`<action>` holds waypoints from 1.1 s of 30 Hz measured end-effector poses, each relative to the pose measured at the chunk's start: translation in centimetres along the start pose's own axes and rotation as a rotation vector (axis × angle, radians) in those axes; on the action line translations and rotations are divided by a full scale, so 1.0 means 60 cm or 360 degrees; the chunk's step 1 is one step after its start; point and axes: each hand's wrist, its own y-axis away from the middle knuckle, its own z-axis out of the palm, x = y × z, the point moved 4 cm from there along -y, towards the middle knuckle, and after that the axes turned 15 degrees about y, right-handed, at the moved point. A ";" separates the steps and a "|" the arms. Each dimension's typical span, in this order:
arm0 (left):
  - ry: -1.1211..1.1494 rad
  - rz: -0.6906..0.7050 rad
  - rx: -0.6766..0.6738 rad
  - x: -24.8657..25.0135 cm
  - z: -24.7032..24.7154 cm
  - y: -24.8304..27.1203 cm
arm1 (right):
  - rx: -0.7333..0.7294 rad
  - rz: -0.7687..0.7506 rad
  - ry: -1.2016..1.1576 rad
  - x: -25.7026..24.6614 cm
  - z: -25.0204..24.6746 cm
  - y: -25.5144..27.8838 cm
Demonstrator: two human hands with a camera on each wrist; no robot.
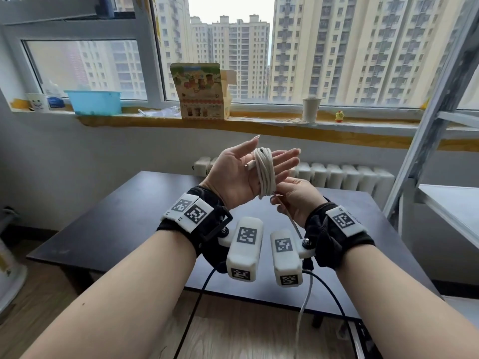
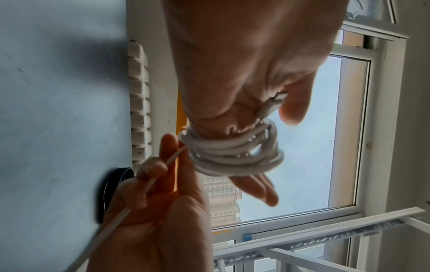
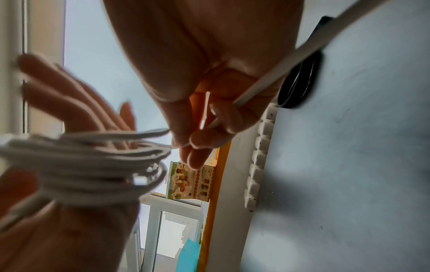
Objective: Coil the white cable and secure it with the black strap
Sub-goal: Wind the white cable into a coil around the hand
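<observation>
The white cable (image 1: 265, 174) is wound in several loops around the straight fingers of my left hand (image 1: 238, 169), which is raised palm-up above the table. One connector end (image 1: 250, 165) lies across the palm. My right hand (image 1: 293, 200) sits just below the coil and pinches the free run of cable (image 1: 294, 224), which trails down past the wrist. In the left wrist view the coil (image 2: 232, 156) and the pinched strand (image 2: 163, 165) show clearly. The black strap (image 2: 114, 182) lies looped on the dark table, also visible as the strap (image 3: 300, 81) behind the right hand.
The dark table (image 1: 124, 218) stands before a white radiator (image 1: 350, 177). The windowsill holds a blue basin (image 1: 93, 102), a printed carton (image 1: 202, 92) and a paper cup (image 1: 311, 110). A metal shelf frame (image 1: 427, 151) rises at the right.
</observation>
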 end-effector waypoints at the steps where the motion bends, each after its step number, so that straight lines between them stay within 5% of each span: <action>1: 0.0003 0.0015 0.0008 0.000 0.000 -0.001 | -0.0032 0.0008 0.0058 0.001 0.003 0.001; 17: -0.0216 0.0415 0.0499 0.027 -0.021 0.006 | -0.0274 0.0045 0.0314 -0.004 0.020 0.017; 33: 0.0079 0.0629 0.0376 0.048 -0.019 -0.001 | -0.0395 0.0050 0.0459 -0.013 0.035 0.021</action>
